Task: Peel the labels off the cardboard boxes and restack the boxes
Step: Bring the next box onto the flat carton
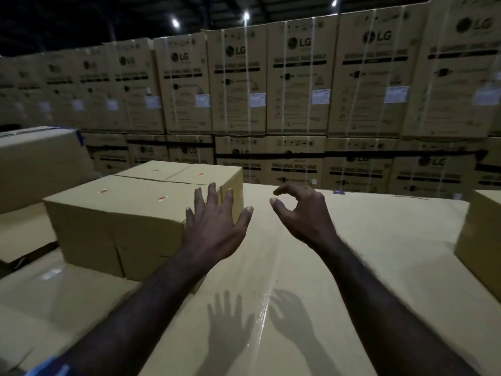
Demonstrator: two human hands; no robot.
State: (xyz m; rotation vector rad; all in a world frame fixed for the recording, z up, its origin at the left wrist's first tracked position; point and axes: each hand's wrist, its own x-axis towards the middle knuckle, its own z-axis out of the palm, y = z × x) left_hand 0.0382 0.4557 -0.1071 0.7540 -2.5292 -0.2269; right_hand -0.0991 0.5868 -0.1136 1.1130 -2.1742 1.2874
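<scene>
At far left a plain carton (113,213) sits on the wide cardboard surface (352,253), small orange stickers (161,198) on its top. The left hand (214,221), fingers spread and empty, hovers at its right end; better to flatten that palm against the end to steady the carton. The right hand (303,213), loosely curled on nothing, could then reach round the far corner.

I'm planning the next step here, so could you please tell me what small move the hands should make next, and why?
Probably bring both hands onto the near box and take hold of it. The left hand hovers open at its right end, the right hand hangs loosely curled and holds nothing, and small orange-red marks, perhaps label remnants, still show on its top.
</scene>
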